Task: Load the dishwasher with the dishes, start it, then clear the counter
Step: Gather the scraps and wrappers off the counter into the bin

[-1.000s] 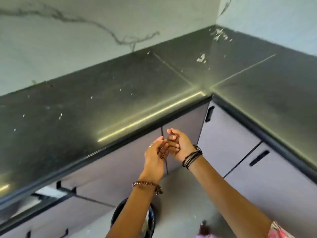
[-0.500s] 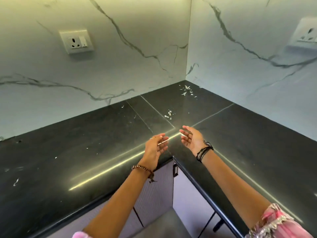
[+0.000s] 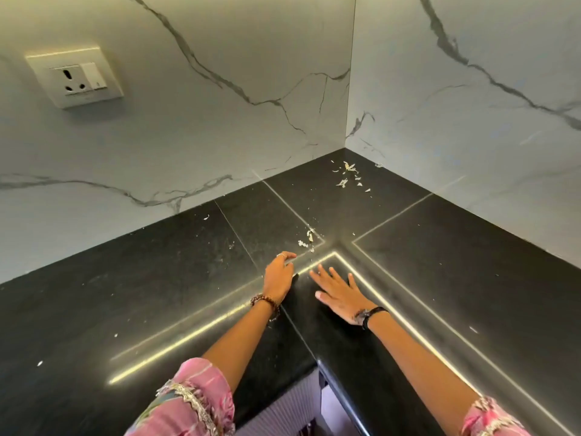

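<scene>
Resting flat, right hand [image 3: 341, 292] beside counter [image 3: 456, 278] corner.

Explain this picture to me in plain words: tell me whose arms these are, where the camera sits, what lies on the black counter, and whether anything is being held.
There is no machine here. A person wears a camera on the head, so it looks forward and down over their own arms. The left hand, with a bead bracelet, rests on the black corner counter with fingers loosely curled. The right hand, with dark wristbands, lies flat, fingers spread. Neither holds anything. Small pale scraps lie just beyond the fingers, and more scraps sit in the far corner. No dishes are in view. A wall socket sits on the marble-patterned wall.
</scene>
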